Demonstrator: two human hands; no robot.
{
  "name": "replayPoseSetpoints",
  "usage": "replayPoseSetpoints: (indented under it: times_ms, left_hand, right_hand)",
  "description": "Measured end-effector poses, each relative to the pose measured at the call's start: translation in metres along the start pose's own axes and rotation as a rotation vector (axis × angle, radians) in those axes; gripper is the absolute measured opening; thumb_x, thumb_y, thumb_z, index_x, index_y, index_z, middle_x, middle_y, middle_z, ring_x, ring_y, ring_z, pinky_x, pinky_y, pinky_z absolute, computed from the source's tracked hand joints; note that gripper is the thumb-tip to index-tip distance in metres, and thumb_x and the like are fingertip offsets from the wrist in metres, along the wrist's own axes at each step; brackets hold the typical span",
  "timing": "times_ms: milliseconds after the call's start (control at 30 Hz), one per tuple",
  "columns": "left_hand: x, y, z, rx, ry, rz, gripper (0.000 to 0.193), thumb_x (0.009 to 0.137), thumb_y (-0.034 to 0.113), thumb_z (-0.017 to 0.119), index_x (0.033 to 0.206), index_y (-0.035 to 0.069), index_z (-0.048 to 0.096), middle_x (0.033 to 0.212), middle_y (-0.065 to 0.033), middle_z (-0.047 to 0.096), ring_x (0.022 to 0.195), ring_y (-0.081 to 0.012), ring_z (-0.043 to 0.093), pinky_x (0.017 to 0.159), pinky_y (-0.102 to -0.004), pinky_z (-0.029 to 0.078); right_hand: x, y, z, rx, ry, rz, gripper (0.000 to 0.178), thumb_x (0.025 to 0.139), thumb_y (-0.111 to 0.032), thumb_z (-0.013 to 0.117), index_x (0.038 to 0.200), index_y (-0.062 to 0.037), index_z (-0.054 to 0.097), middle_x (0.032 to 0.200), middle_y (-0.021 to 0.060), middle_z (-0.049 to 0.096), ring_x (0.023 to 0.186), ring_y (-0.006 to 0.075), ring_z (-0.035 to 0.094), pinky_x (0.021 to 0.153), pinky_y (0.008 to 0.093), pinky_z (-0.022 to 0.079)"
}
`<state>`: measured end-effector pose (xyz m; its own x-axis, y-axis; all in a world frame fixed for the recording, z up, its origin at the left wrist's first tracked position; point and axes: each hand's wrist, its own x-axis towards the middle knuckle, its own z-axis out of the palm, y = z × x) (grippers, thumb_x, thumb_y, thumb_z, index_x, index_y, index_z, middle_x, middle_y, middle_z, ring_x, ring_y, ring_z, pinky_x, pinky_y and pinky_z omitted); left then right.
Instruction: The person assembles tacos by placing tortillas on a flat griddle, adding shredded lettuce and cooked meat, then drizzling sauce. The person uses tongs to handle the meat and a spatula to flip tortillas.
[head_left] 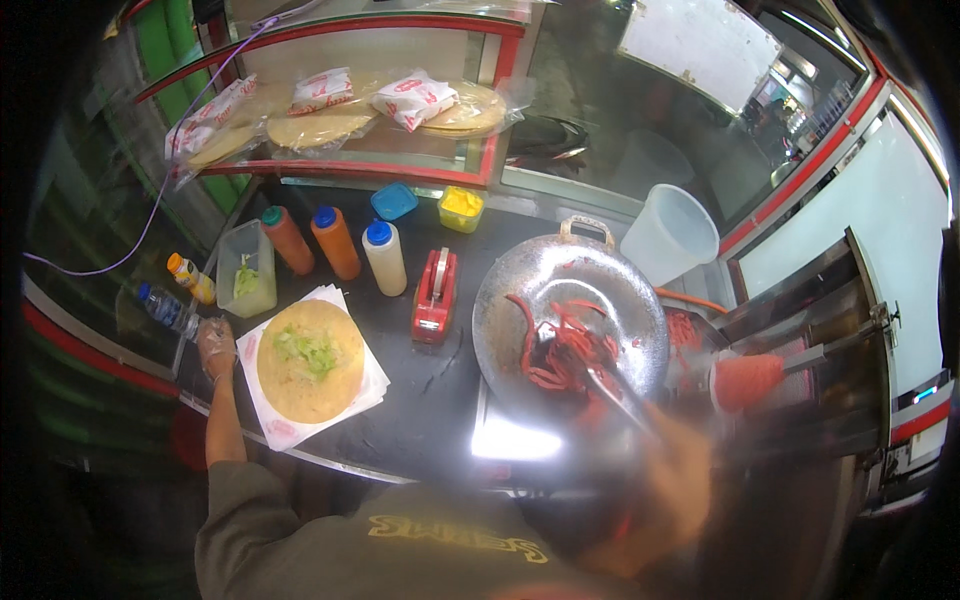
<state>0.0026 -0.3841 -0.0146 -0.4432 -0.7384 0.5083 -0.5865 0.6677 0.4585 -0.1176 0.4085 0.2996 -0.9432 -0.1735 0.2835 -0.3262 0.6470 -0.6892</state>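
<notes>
On my feed the right hand (680,475) grips a metal utensil (622,396) in the wok (640,310), left hand (215,348) beside red-printed paper (372,382), can't tell its grip.

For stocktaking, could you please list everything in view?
Wok: 1, grey, right
Strips: many, red, in wok
Utensil: 1, metallic, in wok
Flatbread: 1, tan, on paper
Paper: stack, white, left
Greens: 2 heaps, green, flatbread, tub
Tub: 1, clear, left
Small tub: 1, yellow, back
Lid: 1, blue, back
Squeeze bottles: 3, red, orange, white, back
Small bottles: 2, clear, yellow, left
Tape dispenser: 1, red, centre
Bucket: 1, white, right
Flatbread packs: 3, tan, top
Cone: 1, reddish, right
Cable: 1, purple, left
Left hand: 1, clear-gloved, left
Right hand: 1, blurred, right
</notes>
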Motion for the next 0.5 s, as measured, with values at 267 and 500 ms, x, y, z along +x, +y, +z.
replayPoseSetpoints:
  times_ms: [267, 500]
  left_hand:
    - [0.003, -0.015, 0.012, -0.03, 0.025, -0.011, 0.021, 0.098, 0.017, 0.074, 0.108, -0.001, 0.07, 0.106, -0.0228, 0.074, 0.102, -0.0429, 0.072, 0.091, -0.0472, 0.056]
    - [-0.001, -0.003, 0.003, 0.073, 0.015, -0.003, 0.024, 0.099, 0.021, 0.074, 0.107, -0.001, 0.07, 0.104, -0.0233, 0.074, 0.102, -0.0443, 0.071, 0.091, -0.0482, 0.056]
  right_hand:
    - [-0.008, 0.002, -0.01, -0.033, -0.097, -0.039, 0.047, 0.088, 0.004, 0.074, 0.135, -0.0012, 0.075, 0.087, 0.0272, 0.071, 0.07, 0.0375, 0.067, 0.07, 0.0442, 0.051]
    - [-0.015, 0.0, -0.026, -0.064, -0.144, 0.14, 0.046, 0.089, 0.002, 0.075, 0.135, -0.0009, 0.075, 0.093, 0.0276, 0.073, 0.075, 0.0368, 0.072, 0.072, 0.0415, 0.053]
